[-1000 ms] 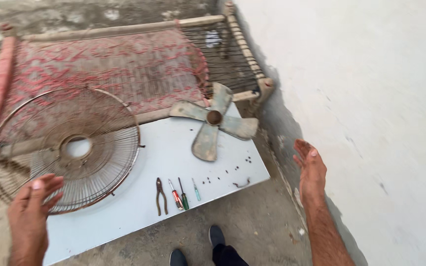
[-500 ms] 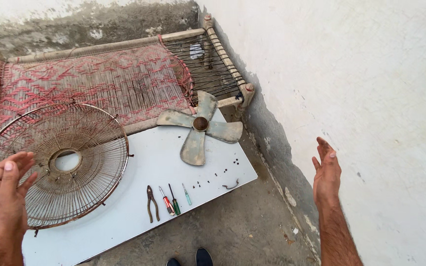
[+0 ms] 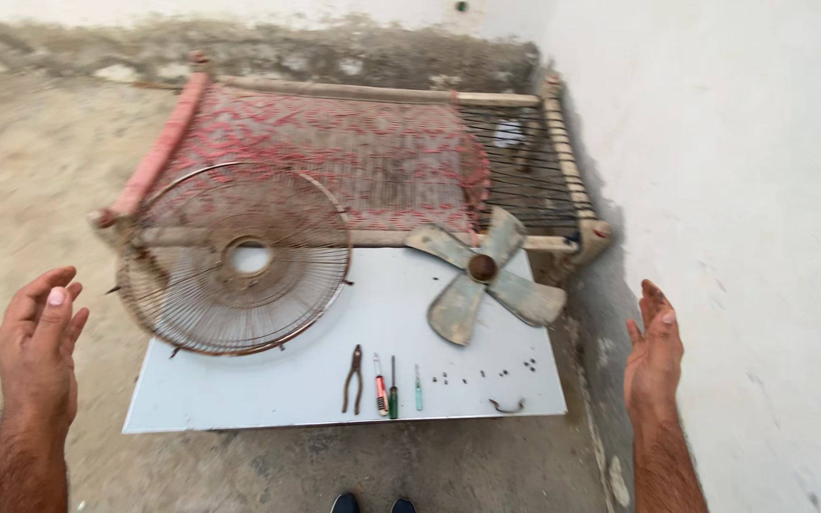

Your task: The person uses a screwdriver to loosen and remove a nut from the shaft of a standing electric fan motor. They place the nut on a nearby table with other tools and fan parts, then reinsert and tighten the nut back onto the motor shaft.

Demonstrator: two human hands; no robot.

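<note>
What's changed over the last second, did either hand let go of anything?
The left hand was at the fan guard's rim a second ago; it has drawn off to the left and now hangs open, clear of the guard. The right hand stays open and empty beside the board. Guard, fan blade, pliers and screwdrivers lie as before.

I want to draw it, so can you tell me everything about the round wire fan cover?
The wire fan guard is a round, domed cage of thin metal spokes running from a small centre ring out to a hoop rim. It looks rusty and dusty brown. It sits tilted, its lower edge on the white board, its upper part leaning on the woven cot behind. No hand touches it; the left hand hovers nearby, open.
</note>
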